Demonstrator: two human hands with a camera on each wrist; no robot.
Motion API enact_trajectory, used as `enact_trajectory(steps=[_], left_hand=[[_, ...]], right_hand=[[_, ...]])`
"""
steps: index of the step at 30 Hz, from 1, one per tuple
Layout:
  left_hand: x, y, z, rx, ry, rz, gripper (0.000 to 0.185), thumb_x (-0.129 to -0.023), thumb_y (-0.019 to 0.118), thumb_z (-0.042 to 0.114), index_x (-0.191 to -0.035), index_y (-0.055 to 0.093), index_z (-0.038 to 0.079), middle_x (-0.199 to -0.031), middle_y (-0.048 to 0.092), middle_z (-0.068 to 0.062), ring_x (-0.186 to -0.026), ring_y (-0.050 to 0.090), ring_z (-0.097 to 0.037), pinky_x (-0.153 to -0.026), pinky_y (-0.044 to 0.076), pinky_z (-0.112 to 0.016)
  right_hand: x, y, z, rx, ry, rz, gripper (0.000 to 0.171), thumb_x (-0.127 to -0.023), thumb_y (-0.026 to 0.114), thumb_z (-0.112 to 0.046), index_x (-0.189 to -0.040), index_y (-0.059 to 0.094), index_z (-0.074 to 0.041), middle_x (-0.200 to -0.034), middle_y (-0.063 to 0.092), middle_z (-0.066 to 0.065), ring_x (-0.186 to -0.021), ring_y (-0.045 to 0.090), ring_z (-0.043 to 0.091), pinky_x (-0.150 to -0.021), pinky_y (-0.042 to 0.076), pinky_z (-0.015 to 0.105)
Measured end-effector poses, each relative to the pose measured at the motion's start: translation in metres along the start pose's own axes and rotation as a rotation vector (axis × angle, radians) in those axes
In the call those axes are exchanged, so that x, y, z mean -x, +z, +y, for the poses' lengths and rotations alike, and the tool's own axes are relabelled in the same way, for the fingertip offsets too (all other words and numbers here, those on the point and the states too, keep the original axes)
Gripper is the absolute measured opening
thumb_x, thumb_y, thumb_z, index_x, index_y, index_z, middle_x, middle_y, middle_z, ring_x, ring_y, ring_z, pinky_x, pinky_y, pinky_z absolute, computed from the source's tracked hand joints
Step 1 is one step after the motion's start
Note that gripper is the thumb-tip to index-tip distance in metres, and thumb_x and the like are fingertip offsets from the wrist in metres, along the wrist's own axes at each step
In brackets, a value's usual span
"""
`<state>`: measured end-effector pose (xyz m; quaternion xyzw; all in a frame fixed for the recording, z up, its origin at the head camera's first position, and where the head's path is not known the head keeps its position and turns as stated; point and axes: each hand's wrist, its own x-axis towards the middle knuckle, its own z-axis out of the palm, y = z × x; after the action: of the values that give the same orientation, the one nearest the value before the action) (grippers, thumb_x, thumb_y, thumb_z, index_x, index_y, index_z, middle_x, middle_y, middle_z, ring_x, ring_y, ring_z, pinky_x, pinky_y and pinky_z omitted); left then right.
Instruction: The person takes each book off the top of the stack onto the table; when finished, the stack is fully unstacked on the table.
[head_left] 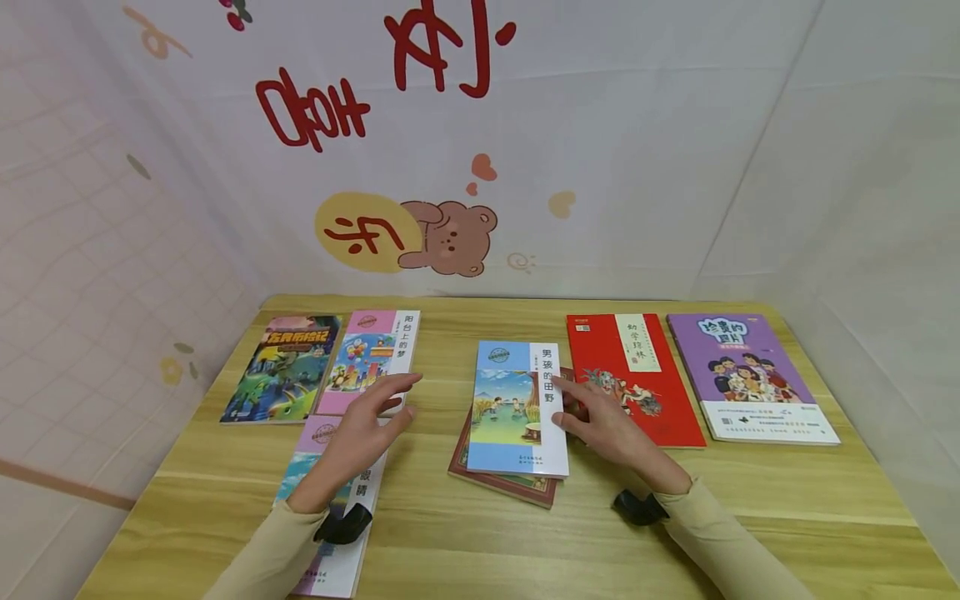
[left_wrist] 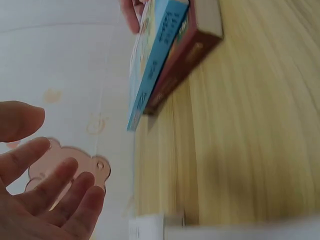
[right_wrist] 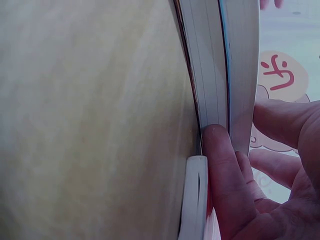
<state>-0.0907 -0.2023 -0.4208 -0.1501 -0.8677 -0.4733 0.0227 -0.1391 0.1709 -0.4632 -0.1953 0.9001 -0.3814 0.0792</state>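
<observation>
At mid-table, the blue-and-white book (head_left: 517, 408) with a painted field scene lies atop a dark red book (head_left: 510, 483). Right hand (head_left: 611, 425) pinches its right edge; left hand (head_left: 367, 425) hovers relaxed, holding nothing.

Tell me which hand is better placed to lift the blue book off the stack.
Right. The right hand already touches the blue book at its edge, thumb against the pages. The left hand hovers open, apart from it.
</observation>
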Motion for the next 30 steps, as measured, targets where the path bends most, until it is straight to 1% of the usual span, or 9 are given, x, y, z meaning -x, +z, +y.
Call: enact_trajectory(steps=[3, 6, 10, 13, 16, 19, 22, 26, 30], left_hand=[[-0.009, 0.013, 0.001, 0.064, -0.015, -0.035, 0.047, -0.103, 0.065, 0.013, -0.149, 0.055, 0.009, -0.149, 0.053, -0.015, -0.137, 0.051, -0.039, -0.11, 0.045, -0.054], [-0.016, 0.026, 0.001, 0.121, -0.069, -0.066, 0.049, -0.104, 0.064, 0.012, -0.151, 0.053, 0.009, -0.151, 0.05, -0.016, -0.138, 0.05, -0.039, -0.112, 0.044, -0.051], [-0.024, 0.044, -0.003, 0.172, -0.114, -0.074, 0.051, -0.104, 0.063, 0.007, -0.153, 0.049, 0.003, -0.153, 0.045, -0.021, -0.138, 0.05, -0.041, -0.112, 0.044, -0.046], [-0.027, 0.054, -0.005, 0.164, -0.155, -0.071, 0.053, -0.104, 0.062, 0.008, -0.154, 0.047, 0.004, -0.151, 0.046, -0.021, -0.133, 0.054, -0.039, -0.109, 0.047, -0.044], [-0.028, 0.063, -0.008, 0.137, -0.187, -0.075, 0.054, -0.103, 0.063, 0.012, -0.155, 0.048, 0.008, -0.145, 0.051, -0.019, -0.125, 0.06, -0.034, -0.103, 0.052, -0.043], [-0.03, 0.069, -0.009, 0.115, -0.184, -0.091, 0.054, -0.103, 0.065, 0.015, -0.155, 0.049, 0.009, -0.142, 0.055, -0.017, -0.12, 0.063, -0.031, -0.099, 0.054, -0.042], [-0.031, 0.072, -0.009, 0.108, -0.185, -0.115, 0.056, -0.103, 0.066, 0.019, -0.155, 0.048, 0.012, -0.142, 0.058, -0.014, -0.119, 0.065, -0.028, -0.098, 0.054, -0.043], [-0.034, 0.076, -0.006, 0.102, -0.183, -0.136, 0.058, -0.102, 0.066, 0.022, -0.156, 0.048, 0.015, -0.139, 0.061, -0.011, -0.116, 0.065, -0.025, -0.096, 0.054, -0.044], [-0.035, 0.079, -0.004, 0.103, -0.177, -0.131, 0.058, -0.101, 0.067, 0.024, -0.155, 0.049, 0.015, -0.136, 0.063, -0.012, -0.114, 0.066, -0.026, -0.094, 0.054, -0.045]], right_hand=[[0.0, 0.0, -0.001, 0.01, 0.008, 0.002, 0.063, -0.097, 0.074, -0.022, -0.153, 0.05, -0.004, -0.112, 0.062, 0.008, -0.096, 0.053, 0.021, -0.071, 0.049, 0.03], [0.0, 0.0, -0.001, 0.013, 0.008, 0.001, 0.063, -0.098, 0.074, -0.023, -0.153, 0.05, -0.004, -0.112, 0.062, 0.008, -0.096, 0.053, 0.021, -0.071, 0.049, 0.03], [0.001, 0.0, -0.001, 0.014, 0.005, 0.0, 0.062, -0.098, 0.073, -0.022, -0.153, 0.05, -0.004, -0.112, 0.061, 0.008, -0.096, 0.053, 0.021, -0.071, 0.049, 0.03], [0.001, 0.0, -0.002, 0.011, 0.003, 0.005, 0.062, -0.097, 0.074, -0.02, -0.153, 0.05, -0.004, -0.111, 0.061, 0.008, -0.095, 0.052, 0.021, -0.07, 0.048, 0.029], [0.001, 0.0, -0.003, 0.01, 0.001, 0.012, 0.062, -0.097, 0.074, -0.019, -0.152, 0.051, -0.004, -0.11, 0.06, 0.008, -0.094, 0.052, 0.021, -0.069, 0.048, 0.029], [0.002, 0.001, -0.003, 0.016, 0.0, 0.022, 0.062, -0.096, 0.075, -0.019, -0.152, 0.051, -0.005, -0.112, 0.059, 0.009, -0.095, 0.052, 0.021, -0.07, 0.048, 0.03], [0.002, 0.002, -0.003, 0.02, -0.004, 0.035, 0.062, -0.096, 0.075, -0.02, -0.152, 0.052, -0.006, -0.118, 0.058, 0.011, -0.099, 0.051, 0.023, -0.073, 0.048, 0.033], [0.002, 0.003, -0.001, 0.019, -0.015, 0.051, 0.061, -0.096, 0.075, -0.02, -0.152, 0.052, -0.007, -0.133, 0.056, 0.016, -0.107, 0.05, 0.027, -0.079, 0.05, 0.037], [0.003, 0.004, -0.001, 0.02, -0.018, 0.059, 0.061, -0.096, 0.075, -0.02, -0.151, 0.053, -0.007, -0.141, 0.054, 0.017, -0.113, 0.051, 0.029, -0.085, 0.053, 0.041]])
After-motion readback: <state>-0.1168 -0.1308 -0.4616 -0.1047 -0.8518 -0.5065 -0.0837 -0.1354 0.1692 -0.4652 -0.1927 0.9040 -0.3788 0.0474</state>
